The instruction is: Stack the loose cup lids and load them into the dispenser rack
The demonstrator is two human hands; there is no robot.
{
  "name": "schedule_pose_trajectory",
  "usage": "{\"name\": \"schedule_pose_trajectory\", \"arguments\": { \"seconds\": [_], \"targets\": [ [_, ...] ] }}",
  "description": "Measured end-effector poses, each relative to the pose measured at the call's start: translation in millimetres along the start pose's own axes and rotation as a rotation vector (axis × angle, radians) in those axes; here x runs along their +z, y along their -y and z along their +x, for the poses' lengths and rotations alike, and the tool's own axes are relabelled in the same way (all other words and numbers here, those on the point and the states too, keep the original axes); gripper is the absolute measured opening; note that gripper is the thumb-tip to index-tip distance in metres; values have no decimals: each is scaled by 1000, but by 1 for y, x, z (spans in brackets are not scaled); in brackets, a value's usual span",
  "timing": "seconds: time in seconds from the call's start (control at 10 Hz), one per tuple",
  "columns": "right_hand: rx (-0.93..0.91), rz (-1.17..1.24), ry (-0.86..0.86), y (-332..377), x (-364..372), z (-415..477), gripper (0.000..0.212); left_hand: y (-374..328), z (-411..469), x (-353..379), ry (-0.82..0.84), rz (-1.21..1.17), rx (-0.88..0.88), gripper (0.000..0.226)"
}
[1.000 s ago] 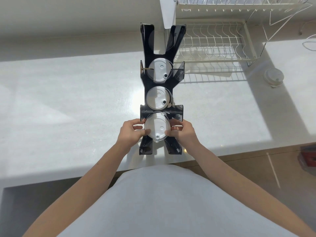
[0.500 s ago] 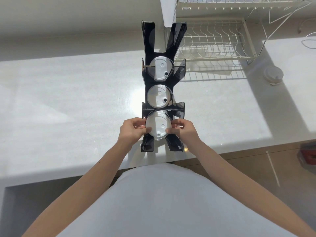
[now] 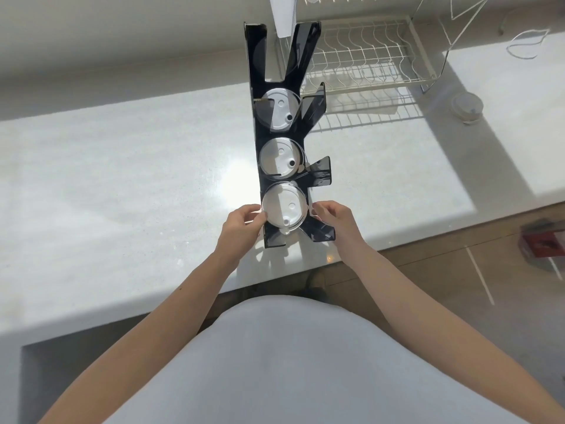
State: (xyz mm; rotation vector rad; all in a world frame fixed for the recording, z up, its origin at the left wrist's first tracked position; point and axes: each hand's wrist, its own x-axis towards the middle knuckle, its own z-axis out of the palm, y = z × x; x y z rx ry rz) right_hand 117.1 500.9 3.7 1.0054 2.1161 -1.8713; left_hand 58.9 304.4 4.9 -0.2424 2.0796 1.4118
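Three lid stacks sat in the dispenser rack [image 3: 287, 139]. Left hand [image 3: 241, 226] pinched the nearest stack [image 3: 283, 209]; right hand [image 3: 334, 218] hovered empty, fingers curled, risking tilt.

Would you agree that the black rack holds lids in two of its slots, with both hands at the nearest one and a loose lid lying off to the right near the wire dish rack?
Not quite: the head view shows lids in three slots of the black rack, not two. The left hand and right hand are indeed at the nearest lids, and the loose lid lies right of the wire dish rack.
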Motion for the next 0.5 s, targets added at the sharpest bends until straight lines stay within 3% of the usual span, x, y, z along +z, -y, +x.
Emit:
{"name": "schedule_pose_trajectory", "arguments": {
  "seconds": [0.1, 0.2, 0.5],
  "targets": [
    [-12, -7, -28, -7, 3, -9, 36, 5, -7, -3, 12, 6, -8, 33],
    [52, 44, -103, -16, 8, -28, 13, 13, -24, -6, 54, 48, 27, 28],
    [58, -25, -68, -41, 17, -64, 22, 33, -66, -8, 7, 233, 114, 40]
  ]
}}
